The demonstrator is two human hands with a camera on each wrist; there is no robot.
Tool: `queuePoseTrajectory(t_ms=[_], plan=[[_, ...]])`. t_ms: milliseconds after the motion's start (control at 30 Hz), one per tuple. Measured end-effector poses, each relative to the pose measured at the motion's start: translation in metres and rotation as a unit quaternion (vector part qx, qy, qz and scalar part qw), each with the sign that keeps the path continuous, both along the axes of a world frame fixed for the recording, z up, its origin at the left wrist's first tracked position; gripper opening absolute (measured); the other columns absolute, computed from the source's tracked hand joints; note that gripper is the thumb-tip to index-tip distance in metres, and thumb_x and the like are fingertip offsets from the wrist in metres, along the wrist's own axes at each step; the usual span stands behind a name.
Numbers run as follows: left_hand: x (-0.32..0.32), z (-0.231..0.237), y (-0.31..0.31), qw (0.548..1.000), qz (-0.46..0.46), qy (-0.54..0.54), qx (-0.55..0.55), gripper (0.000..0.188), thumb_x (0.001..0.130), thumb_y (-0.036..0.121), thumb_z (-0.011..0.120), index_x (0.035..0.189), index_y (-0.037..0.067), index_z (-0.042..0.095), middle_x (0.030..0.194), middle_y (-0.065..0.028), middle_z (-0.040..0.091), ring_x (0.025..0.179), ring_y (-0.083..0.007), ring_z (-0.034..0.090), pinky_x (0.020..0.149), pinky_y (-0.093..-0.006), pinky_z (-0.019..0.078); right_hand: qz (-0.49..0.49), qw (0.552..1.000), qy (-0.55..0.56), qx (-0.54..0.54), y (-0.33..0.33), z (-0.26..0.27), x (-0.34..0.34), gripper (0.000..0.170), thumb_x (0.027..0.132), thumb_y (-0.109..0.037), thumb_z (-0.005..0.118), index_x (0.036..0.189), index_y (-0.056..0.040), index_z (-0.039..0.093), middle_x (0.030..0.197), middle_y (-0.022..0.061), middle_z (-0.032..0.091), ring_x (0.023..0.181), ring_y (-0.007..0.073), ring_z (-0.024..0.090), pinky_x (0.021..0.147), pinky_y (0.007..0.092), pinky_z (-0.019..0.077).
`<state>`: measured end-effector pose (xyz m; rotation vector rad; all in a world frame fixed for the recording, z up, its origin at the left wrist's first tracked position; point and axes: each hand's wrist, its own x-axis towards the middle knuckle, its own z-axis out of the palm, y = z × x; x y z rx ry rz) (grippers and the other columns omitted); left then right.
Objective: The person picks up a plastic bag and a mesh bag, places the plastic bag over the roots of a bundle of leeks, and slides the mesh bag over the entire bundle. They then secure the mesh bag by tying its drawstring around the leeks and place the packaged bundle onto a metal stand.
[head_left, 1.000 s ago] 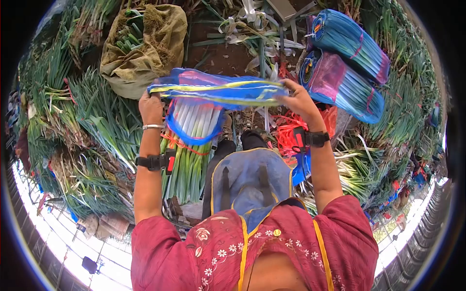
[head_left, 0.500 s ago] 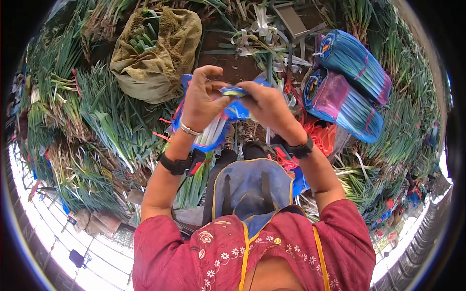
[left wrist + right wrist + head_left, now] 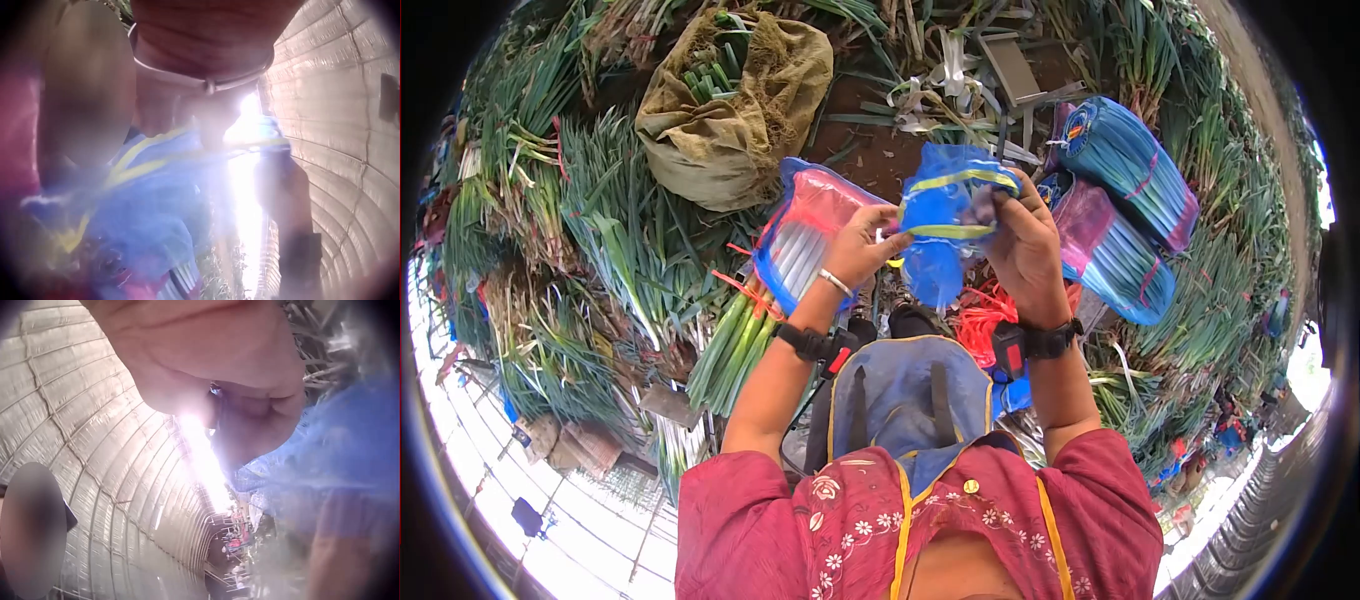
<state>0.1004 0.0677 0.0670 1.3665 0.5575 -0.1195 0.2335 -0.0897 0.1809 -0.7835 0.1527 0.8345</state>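
Between the two hands a blue mesh bag (image 3: 943, 210) with yellow-green edging is held up, its lower part hanging down. The left hand (image 3: 862, 245) pinches its left edge; the right hand (image 3: 1028, 235) grips its upper right side with curled fingers. Blue mesh and a yellow band (image 3: 150, 165) stretch below the left hand (image 3: 187, 112) in the left wrist view. In the right wrist view the right hand (image 3: 231, 375) has blue mesh (image 3: 337, 444) beside its fingers. Behind the left hand lies a bundle of green onions (image 3: 800, 255) partly in a blue and pink bag.
Two filled blue bags (image 3: 1130, 165) lie at the right. A brown sack (image 3: 735, 120) of greens stands at the upper left. Red ties (image 3: 975, 335) lie near the right forearm. Heaps of green onions (image 3: 620, 260) surround the person, who wears a blue apron (image 3: 910, 395).
The hands came together from wide apart, then parted slightly. The mesh bag, stretched out flat before, now hangs open between them. The view has shifted somewhat.
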Motion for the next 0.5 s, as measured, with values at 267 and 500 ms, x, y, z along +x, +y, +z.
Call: queuePoseTrajectory(t_ms=[267, 500], plan=[[0.001, -0.020, -0.009, 0.965, -0.144, 0.047, -0.215, 0.026, 0.079, 0.014, 0.074, 0.098, 0.004, 0.058, 0.102, -0.0041, 0.060, 0.092, -0.0113, 0.056, 0.082, -0.0293, 0.0476, -0.014, 0.991, 0.051, 0.120, -0.036, 0.005, 0.015, 0.022, 0.094, -0.022, 0.048, 0.107, -0.0050, 0.053, 0.082, 0.0014, 0.052, 0.074, 0.0169, 0.052, 0.080, 0.0375, 0.0419], [-0.017, -0.038, -0.059, 0.962, -0.140, 0.087, -0.218, 0.032, 0.086, 0.027, 0.065, 0.107, 0.003, 0.063, 0.086, 0.0020, 0.058, 0.082, -0.0077, 0.053, 0.074, -0.0250, 0.0442, -0.034, 0.996, -0.005, 0.083, -0.046, 0.005, 0.028, 0.021, 0.087, 0.006, 0.050, 0.107, 0.0000, 0.054, 0.096, 0.0070, 0.058, 0.091, 0.0187, 0.056, 0.088, 0.0375, 0.0457]])
